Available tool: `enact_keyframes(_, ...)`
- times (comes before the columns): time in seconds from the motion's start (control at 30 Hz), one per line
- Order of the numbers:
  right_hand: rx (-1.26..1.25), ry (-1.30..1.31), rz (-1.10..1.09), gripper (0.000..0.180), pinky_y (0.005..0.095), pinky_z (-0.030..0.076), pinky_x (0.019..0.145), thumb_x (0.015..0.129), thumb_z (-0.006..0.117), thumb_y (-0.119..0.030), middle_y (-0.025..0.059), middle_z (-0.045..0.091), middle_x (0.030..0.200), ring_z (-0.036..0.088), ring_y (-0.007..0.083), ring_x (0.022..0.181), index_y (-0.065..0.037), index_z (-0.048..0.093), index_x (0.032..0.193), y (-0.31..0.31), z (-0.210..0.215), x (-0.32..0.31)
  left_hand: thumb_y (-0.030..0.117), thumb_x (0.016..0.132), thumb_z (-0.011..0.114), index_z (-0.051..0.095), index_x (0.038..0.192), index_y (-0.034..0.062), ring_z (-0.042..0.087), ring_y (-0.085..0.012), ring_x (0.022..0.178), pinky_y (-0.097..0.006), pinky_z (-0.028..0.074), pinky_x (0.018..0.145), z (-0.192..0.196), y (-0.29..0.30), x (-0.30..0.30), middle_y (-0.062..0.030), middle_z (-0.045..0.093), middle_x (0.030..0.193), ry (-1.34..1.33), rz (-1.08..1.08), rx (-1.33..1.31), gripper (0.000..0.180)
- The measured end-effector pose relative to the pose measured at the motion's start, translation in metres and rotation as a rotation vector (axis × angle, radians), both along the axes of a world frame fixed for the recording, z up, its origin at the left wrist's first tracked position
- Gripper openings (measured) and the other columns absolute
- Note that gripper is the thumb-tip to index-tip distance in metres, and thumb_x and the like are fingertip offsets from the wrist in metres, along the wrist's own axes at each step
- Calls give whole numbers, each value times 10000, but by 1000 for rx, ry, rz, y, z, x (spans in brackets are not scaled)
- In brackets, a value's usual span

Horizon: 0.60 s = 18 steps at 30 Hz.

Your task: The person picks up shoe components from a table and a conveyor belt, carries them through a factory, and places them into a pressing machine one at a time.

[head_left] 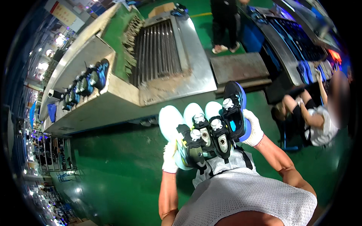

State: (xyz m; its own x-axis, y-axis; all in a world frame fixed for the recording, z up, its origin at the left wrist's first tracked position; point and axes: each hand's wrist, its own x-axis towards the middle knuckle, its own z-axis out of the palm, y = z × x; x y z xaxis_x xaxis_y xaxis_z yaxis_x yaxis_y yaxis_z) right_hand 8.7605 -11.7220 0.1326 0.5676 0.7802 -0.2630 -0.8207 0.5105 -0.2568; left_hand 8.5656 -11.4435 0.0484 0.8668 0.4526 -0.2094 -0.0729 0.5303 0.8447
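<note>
Gloved left hand (170,157) and right hand (255,129) are grasping opposite ends of a shoe row (204,133) before the torso (245,194). Group-holding is seemingly under way; the next move is probably requiring steady inward pressure.

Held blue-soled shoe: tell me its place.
In the head view, the blue-soled shoe is rightmost of the held shoes, against the gloved right hand.
</note>
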Motion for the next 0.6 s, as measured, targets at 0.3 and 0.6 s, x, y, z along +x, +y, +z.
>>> enact_keyframes(0.3,474,-441,199,472,451,514,1022,1013,515,-327,162,639,1289,638,269,1150,-22,524,1373,302,163,196,384,1077,393,454,1450,10,572,-276,1239,-450,457,1074,241,248,159,-148,575,1372,-469,160,341,533)
enact_keyframes(0.6,519,-560,272,481,447,513,1027,947,602,-390,153,657,1244,651,283,1114,-76,565,1310,658,281,374,465,1035,501,526,1402,77,683,-229,1065,-391,588,904,369,566,319,-96,667,1266,-519,-87,354,535)
